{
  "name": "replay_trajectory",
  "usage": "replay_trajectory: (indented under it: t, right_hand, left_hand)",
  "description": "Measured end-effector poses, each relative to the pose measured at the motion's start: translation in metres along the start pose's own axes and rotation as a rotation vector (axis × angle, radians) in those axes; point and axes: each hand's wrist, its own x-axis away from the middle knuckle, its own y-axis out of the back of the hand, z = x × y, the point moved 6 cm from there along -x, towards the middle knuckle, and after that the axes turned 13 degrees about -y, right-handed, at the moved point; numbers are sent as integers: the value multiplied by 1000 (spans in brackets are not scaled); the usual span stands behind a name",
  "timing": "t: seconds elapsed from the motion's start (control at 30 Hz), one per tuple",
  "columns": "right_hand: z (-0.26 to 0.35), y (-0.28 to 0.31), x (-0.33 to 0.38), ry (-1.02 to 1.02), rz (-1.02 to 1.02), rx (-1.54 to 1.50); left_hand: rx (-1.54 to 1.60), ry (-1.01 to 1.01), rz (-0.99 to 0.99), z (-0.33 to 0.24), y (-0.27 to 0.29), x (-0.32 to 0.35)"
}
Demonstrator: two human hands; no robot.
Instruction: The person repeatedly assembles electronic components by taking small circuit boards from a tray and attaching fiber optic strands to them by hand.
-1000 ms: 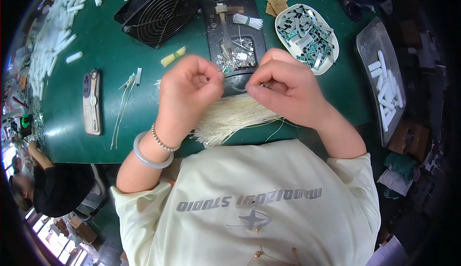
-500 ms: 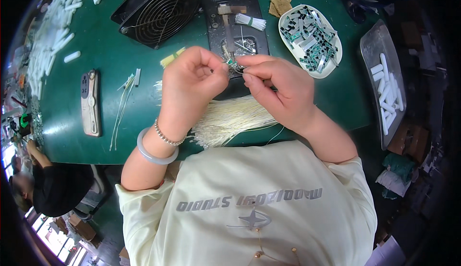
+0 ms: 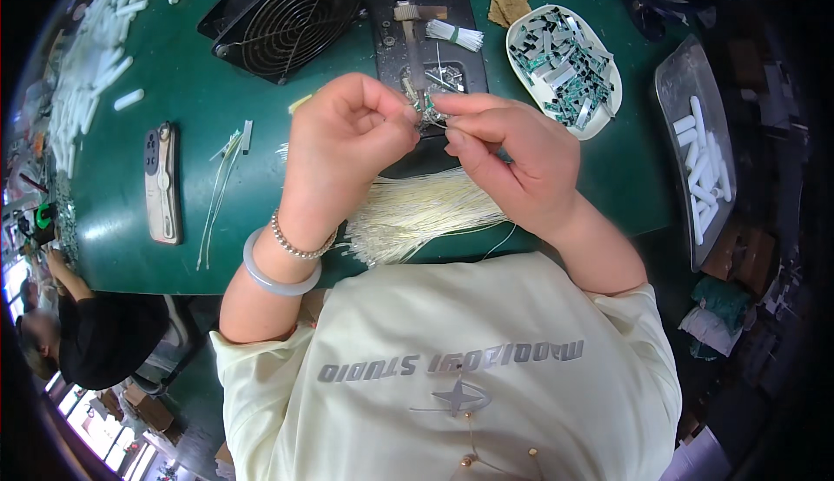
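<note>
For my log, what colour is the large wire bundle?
The wire bundle is pale yellow; best view: head.

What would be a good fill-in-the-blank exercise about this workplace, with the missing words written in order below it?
1. The bangle circles the person's ____ wrist.
2. The bundle of pale wires lies on a table coloured ____.
3. The tubes in the metal tray are coloured ____.
4. The black fan is on the person's left, while the oval dish is on the person's ____.

Missing words: left; green; white; right.
</note>
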Motion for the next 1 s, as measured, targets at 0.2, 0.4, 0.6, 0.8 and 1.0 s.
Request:
replay_trajectory:
  t: [0.2, 0.4, 0.6, 0.8, 1.0]
  right_hand:
    - [2, 0, 0, 6, -9, 7]
    - [2, 0, -1, 8, -13, 17]
    - [1, 0, 0, -17, -15, 1]
    - [4, 1, -1, 0, -6, 12]
    - [-2, 3, 2, -87, 24, -51]
  left_hand:
    - [-26, -8, 0, -3, 1, 0]
    - [-16, -5, 2, -3, 1, 1]
    - [-16, 3, 5, -4, -1, 1]
    - [-10, -1, -3, -5, -1, 1]
    - [-53, -35, -1, 0, 1, 3]
